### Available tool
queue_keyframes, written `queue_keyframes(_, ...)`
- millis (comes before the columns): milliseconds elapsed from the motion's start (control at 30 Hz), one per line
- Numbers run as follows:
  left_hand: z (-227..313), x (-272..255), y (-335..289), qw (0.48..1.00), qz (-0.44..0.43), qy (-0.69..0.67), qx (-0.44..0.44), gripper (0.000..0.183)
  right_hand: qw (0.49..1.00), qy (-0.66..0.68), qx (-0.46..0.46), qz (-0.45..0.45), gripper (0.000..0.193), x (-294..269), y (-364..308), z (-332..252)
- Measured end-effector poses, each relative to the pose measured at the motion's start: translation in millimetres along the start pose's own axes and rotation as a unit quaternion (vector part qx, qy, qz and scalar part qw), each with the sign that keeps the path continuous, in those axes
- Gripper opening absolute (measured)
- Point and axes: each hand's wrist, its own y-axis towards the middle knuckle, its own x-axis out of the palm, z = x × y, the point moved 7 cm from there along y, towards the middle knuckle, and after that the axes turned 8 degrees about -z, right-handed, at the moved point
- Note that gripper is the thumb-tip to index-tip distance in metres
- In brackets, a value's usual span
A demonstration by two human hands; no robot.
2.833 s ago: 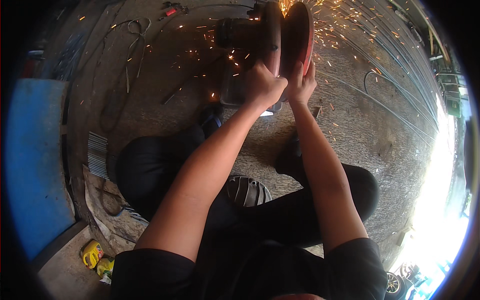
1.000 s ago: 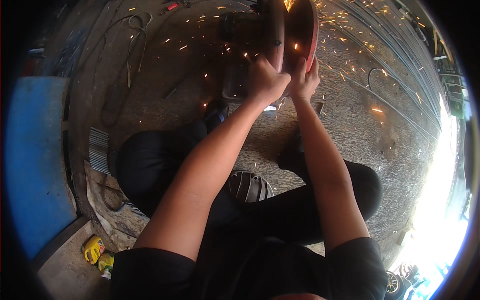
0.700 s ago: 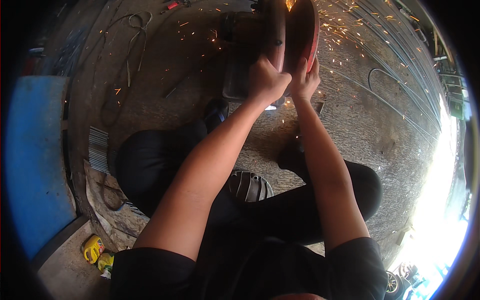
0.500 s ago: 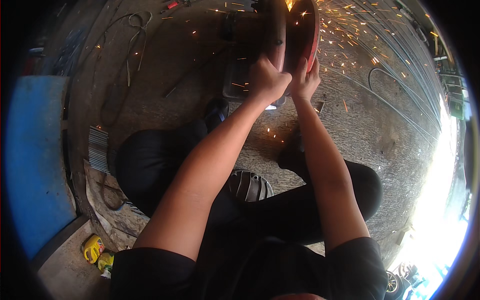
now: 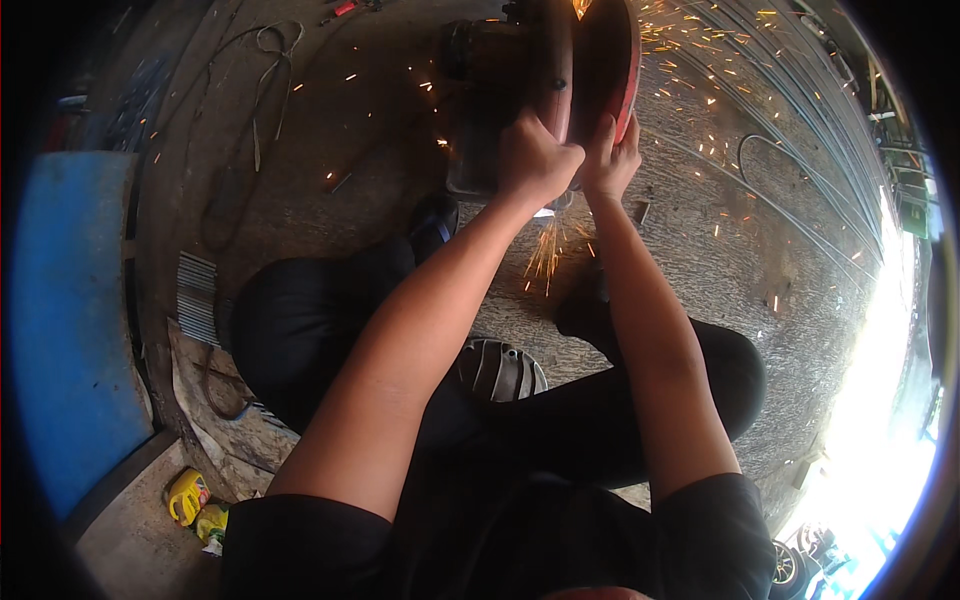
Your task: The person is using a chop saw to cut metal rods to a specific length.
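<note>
At the top centre stands a cut-off saw (image 5: 470,160) with a dark base. My left hand (image 5: 538,160) is closed around the lower end of its curved reddish-brown handle (image 5: 560,100). Just to the right, my right hand (image 5: 611,165) grips the lower edge of the round red-rimmed guard (image 5: 628,95), with its fingertips against the red rim. Bright sparks fly from the top of the guard out to the right, and a smaller spray falls below my hands. The cutting point lies at the picture's edge, so the workpiece is mostly hidden.
Long thin metal rods (image 5: 800,140) lie along the right side. A looped strap (image 5: 262,90) is at upper left, and a bundle of short grey rods (image 5: 196,297) near a blue panel (image 5: 75,320). A ribbed metal part (image 5: 503,372) sits between my legs. Yellow packages (image 5: 187,497) lie lower left.
Both hands hold the same place on the saw. A fan of sparks now shows below my hands, where only a few specks were before.
</note>
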Motion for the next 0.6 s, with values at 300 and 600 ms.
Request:
queue_keyframes(300,0.6,2.8,0.7,0.998,-0.03,-0.047,0.005,0.044,1.0,0.005,0.002,-0.008,0.049,1.3,-0.6,2.6)
queue_keyframes(600,-6.4,2.5,-5.5,1.0,0.003,0.024,-0.018,0.038,1.0,0.002,-0.017,-0.014,0.048,2.1,-6.3,6.3)
